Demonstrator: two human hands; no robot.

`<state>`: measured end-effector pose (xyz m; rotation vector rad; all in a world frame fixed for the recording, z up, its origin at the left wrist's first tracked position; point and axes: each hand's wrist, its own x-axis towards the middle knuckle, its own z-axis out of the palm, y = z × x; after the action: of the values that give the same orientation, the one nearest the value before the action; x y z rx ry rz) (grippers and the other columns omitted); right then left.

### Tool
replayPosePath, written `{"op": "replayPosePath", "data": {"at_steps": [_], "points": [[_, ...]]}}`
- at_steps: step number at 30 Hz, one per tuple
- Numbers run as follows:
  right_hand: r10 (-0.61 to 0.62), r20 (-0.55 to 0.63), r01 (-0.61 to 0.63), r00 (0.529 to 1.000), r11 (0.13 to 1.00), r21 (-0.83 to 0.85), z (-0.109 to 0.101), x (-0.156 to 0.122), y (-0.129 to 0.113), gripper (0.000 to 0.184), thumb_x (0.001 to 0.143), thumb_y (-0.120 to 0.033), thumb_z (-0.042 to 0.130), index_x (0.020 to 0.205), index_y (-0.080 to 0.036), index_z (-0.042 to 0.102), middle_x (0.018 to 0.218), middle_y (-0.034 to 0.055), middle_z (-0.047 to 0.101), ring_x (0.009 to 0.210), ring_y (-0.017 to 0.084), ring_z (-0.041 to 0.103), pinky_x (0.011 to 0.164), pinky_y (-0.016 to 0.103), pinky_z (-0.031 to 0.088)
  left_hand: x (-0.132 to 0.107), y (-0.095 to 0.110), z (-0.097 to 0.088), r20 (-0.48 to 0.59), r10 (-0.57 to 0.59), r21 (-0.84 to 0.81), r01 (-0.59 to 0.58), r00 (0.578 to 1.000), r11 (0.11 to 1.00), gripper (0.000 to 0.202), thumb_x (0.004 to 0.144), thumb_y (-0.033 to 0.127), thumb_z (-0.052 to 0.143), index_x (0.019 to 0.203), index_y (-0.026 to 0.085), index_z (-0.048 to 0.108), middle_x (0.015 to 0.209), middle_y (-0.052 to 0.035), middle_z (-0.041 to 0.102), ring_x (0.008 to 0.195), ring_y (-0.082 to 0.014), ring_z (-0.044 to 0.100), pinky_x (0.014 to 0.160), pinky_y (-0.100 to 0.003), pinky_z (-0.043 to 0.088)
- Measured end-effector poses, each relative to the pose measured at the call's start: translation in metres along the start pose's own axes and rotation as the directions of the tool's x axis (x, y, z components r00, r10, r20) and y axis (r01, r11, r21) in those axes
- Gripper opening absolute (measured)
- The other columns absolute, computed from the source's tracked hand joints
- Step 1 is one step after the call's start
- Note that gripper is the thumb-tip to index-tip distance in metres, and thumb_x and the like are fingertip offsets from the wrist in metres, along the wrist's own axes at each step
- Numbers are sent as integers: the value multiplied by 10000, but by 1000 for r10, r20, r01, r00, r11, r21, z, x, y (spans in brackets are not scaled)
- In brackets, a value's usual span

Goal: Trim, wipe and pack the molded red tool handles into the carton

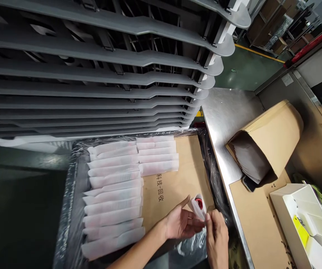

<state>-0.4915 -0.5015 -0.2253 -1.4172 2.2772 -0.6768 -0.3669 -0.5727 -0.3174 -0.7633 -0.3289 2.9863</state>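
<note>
Low in the view, over the right part of the cardboard sheet, a small white translucent bag (198,210) has its mouth open, and a red item (199,203) shows inside it. My left hand (179,223) supports the bag from the left, thumb raised along its edge and fingers curled beneath. My right hand (217,233) pinches the bag's right edge between thumb and fingers. To the left, wrapped white packets (116,194) lie in two columns on the cardboard sheet (184,164); reddish contents show faintly through some.
A tall rack of grey slatted shelves (138,56) rises behind the plastic-lined bin (70,190). At right, a steel bench (222,123) carries a brown paper bag (275,134) holding white sheets, a dark phone-like object (249,184) and a white plastic tray (281,198).
</note>
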Motion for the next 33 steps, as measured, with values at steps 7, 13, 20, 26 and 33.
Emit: {"op": "replayPosePath", "data": {"at_steps": [7,13,20,26,33], "points": [[-43,151,18,988,987,160,7,-14,10,380,954,-522,433,791,-241,629,724,16,606,689,170,561,664,255,451,-2,-6,-8,-241,222,-203,-272,945,941,237,802,321,757,773,103,666,649,-53,683,530,-140,628,508,-208,493],[184,23,-184,983,959,213,26,-29,39,576,864,-721,440,965,-206,678,784,46,665,703,194,617,671,276,490,11,10,-31,-591,559,-138,-756,581,640,127,823,40,690,793,144,625,819,-4,707,741,-103,677,723,-198,549],[200,26,-201,979,949,244,50,-51,64,623,816,-777,457,859,-208,708,746,54,700,634,196,630,597,275,491,16,67,-54,-748,576,-41,-889,329,455,131,922,183,615,1042,131,630,1021,-39,659,828,-132,648,708,-279,576],[236,45,-239,971,938,251,54,-60,70,616,790,-791,483,850,-224,714,769,59,733,610,207,648,600,291,509,-5,96,-67,-809,406,-137,-809,424,572,235,938,288,603,1132,157,611,1076,-60,646,853,-150,643,720,-305,575],[280,117,-301,953,927,226,60,-40,48,592,810,-768,469,793,-225,703,758,92,726,693,273,688,642,340,519,-33,68,-81,-838,200,-296,-731,507,615,403,932,390,593,1262,169,529,1164,-87,596,903,-182,626,747,-350,565]]}}
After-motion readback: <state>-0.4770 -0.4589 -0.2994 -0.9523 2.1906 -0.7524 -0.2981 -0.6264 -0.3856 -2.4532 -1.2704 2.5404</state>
